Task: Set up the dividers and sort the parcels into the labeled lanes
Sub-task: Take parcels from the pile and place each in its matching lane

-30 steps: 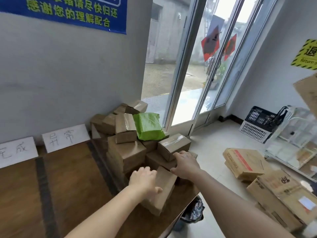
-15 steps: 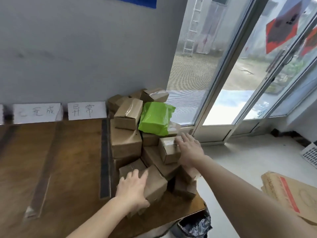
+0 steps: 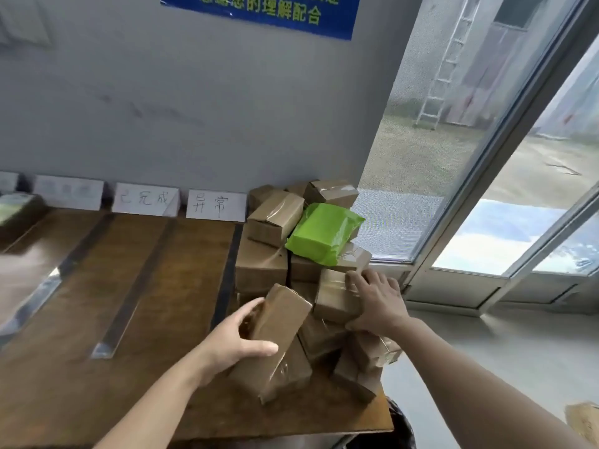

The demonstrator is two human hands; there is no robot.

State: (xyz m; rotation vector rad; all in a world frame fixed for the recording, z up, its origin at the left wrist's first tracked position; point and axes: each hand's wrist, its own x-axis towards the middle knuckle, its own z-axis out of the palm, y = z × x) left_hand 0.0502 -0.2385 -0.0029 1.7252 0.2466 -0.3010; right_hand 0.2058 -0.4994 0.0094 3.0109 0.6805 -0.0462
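A heap of brown cardboard parcels (image 3: pixel 262 270) fills the right end of a wooden table (image 3: pixel 155 286), with a green plastic parcel (image 3: pixel 321 233) on top. My left hand (image 3: pixel 233 343) grips a long brown box (image 3: pixel 275 322) tilted up at the front of the heap. My right hand (image 3: pixel 379 303) is wrapped around a small taped box (image 3: pixel 334 296) in the heap's right side. Dark divider strips (image 3: pixel 139 290) run front to back across the table. White paper lane labels (image 3: pixel 216 205) lean on the wall behind.
The table's right edge (image 3: pixel 385 419) is just past the heap, with a black bag (image 3: pixel 398 429) below it. Glass doors (image 3: pixel 486 189) stand to the right over a pale floor. A cardboard corner (image 3: pixel 583 419) lies at lower right. A greenish parcel (image 3: pixel 16 209) sits far left.
My left hand has lifted the long box up on end from the front of the heap. My right hand has closed around the small taped box. The view has swung left.
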